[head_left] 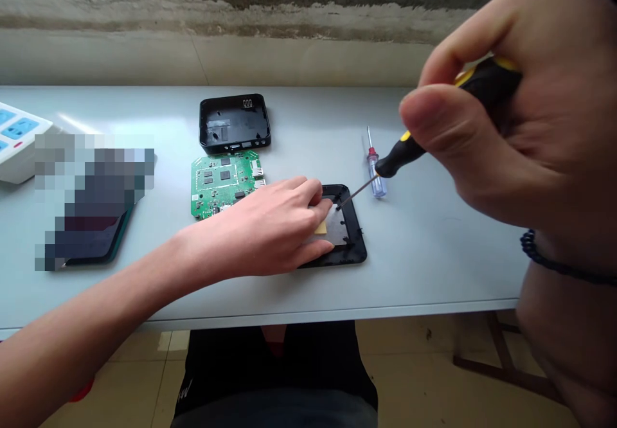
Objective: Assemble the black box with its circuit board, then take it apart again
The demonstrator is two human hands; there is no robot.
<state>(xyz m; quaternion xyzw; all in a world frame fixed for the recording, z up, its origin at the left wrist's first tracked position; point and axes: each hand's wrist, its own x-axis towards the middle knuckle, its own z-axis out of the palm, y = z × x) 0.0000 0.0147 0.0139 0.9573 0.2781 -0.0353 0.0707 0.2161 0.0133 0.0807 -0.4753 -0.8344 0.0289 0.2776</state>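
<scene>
**Two-piece black case apart, screwdriver at lower half**

Black case bottom [354, 241] sits on the desk [409, 267], under the left hand [255, 232]. Left fingers [315, 193] are open and spread, pressing on it, not gripping. Right hand [486, 126] is closed, gripping a black-and-yellow screwdriver [402, 155]. Its tip is at the case bottom's 1 o'clock inner corner; contact unclear. One tan pad [321, 227] shows on the case bottom's floor.

Counts, clock positions from the case bottom:
- 1 green circuit board [216, 184], 10 o'clock, partly under the left hand
- 1 black case top [234, 123], 11 o'clock, open side up
- 1 small clear-handled screwdriver [376, 180], 1 o'clock
- 1 power strip [19, 139], 9 o'clock
- 1 pixelated object [91, 203], 9 o'clock, too blurred to identify
</scene>
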